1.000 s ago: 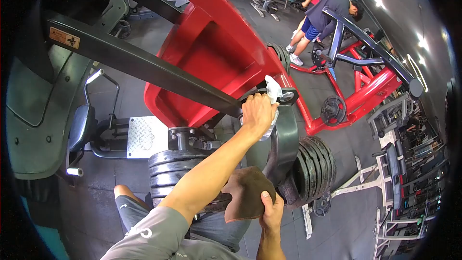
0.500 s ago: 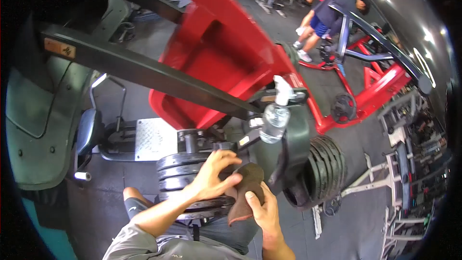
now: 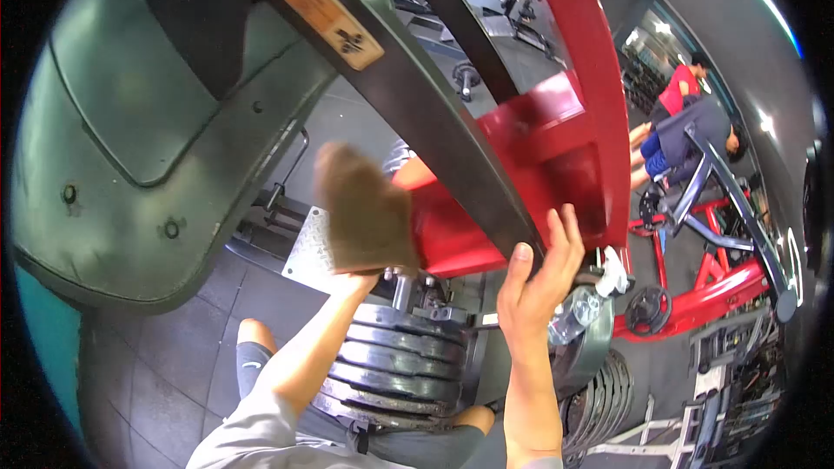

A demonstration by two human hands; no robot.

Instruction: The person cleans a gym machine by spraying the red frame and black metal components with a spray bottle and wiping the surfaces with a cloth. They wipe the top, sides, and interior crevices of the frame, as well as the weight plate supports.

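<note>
My left hand [image 3: 354, 285] is inside a brown cloth mitt [image 3: 367, 221], raised in front of the red machine panel [image 3: 565, 182]. The mitt hides its fingers and is blurred by motion. At the lower end of a dark metal beam [image 3: 434, 117], my right hand [image 3: 532, 300] is open, fingers extended upward and thumb apart, overlapping the beam's edge. A clear spray bottle [image 3: 575, 317] with a white head stands just right of that hand, partly behind it. Below my left forearm lies a row of black weight plates [image 3: 395, 365].
A large green padded part [image 3: 148, 200] fills the left side. More weight plates [image 3: 601, 399] sit at lower right. Two people [image 3: 691, 126] are by a red and blue machine [image 3: 712, 295] on the right. A metal footplate [image 3: 308, 247] shows behind the mitt.
The brown mitt has gone from my right hand's grip onto my left hand, which has moved up and left. My right hand has let go and risen to the beam. The view has shifted.
</note>
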